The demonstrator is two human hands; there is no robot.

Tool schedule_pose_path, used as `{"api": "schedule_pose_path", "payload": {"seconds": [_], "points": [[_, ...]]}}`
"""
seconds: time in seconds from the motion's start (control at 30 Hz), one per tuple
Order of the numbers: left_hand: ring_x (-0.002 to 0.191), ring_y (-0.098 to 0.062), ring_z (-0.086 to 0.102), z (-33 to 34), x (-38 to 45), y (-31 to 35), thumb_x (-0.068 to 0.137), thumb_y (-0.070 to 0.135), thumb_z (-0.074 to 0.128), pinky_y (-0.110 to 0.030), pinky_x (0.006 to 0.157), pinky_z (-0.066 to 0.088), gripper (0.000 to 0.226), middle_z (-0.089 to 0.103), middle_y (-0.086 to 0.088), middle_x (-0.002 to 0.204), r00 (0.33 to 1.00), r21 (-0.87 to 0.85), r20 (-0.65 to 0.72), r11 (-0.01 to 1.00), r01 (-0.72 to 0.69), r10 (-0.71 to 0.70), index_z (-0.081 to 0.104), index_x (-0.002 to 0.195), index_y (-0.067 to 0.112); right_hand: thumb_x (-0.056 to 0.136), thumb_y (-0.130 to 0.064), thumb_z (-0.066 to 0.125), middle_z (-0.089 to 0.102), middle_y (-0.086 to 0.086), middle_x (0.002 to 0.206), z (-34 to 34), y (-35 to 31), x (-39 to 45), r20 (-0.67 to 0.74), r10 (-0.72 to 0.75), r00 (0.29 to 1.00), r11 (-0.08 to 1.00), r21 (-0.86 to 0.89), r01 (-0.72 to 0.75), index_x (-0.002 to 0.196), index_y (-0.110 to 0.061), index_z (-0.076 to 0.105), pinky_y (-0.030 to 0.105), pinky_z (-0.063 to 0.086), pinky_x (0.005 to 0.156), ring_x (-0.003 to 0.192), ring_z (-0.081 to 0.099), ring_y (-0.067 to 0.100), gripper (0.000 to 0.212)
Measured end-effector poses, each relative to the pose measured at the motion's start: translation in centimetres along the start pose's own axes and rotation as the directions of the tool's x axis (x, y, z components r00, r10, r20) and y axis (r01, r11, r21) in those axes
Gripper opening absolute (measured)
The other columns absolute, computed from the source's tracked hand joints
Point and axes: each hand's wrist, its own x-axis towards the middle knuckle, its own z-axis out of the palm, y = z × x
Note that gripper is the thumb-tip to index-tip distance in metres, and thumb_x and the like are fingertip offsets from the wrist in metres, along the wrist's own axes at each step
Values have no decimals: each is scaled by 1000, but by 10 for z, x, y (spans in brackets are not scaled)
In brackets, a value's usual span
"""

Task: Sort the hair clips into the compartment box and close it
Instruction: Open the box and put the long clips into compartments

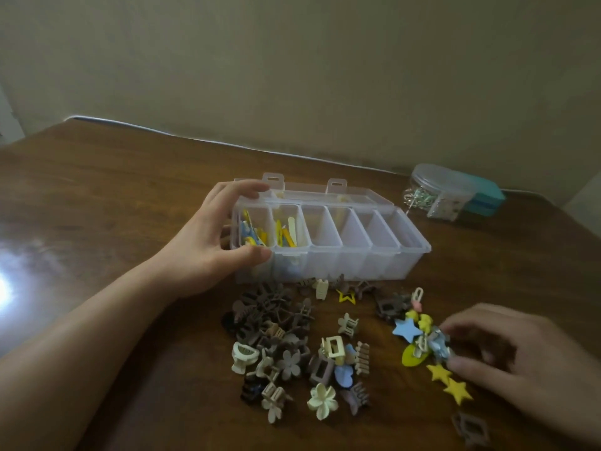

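A clear plastic compartment box (354, 255) stands open on the wooden table, its lid folded back. My left hand (211, 242) grips the box's left end, thumb on the front wall and fingers over the back rim. The two leftmost compartments hold blue and yellow clips (260, 234); the others look empty. In front of the box lies a spread of brown, beige and cream claw clips (286, 346). At the right, a cluster of coloured clips with a blue star (406, 330) lies under the fingertips of my right hand (514, 359), which touches a light blue clip (439, 345); whether it pinches it is blurred.
A clear jar (439, 193) with small pins lies on its side at the back right, next to a teal box (484, 198). Two yellow star clips (450, 382) lie by my right thumb. A brown clip (471, 429) sits near the front right. A wall runs behind the table.
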Motion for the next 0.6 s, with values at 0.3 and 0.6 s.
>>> {"api": "schedule_pose_path", "payload": {"seconds": [0.3,0.6], "points": [[123,5,52,1,-2,2,64,55,70,-18,88,54,71,45,20,139,999,-65,23,997,-29,31,47,131,48,71,-85,35,61,-32,103,3,3,-4,-152,-21,988,1000,1,21,97,-57,59,17,49,69,92,60,-4,46],[123,4,52,5,-2,5,67,54,68,-16,92,51,72,43,19,135,997,-60,36,996,-67,69,48,134,38,75,-37,67,71,-6,84,-44,-52,54,-425,-98,900,869,405,286,86,-33,69,23,56,61,71,67,13,11]]}}
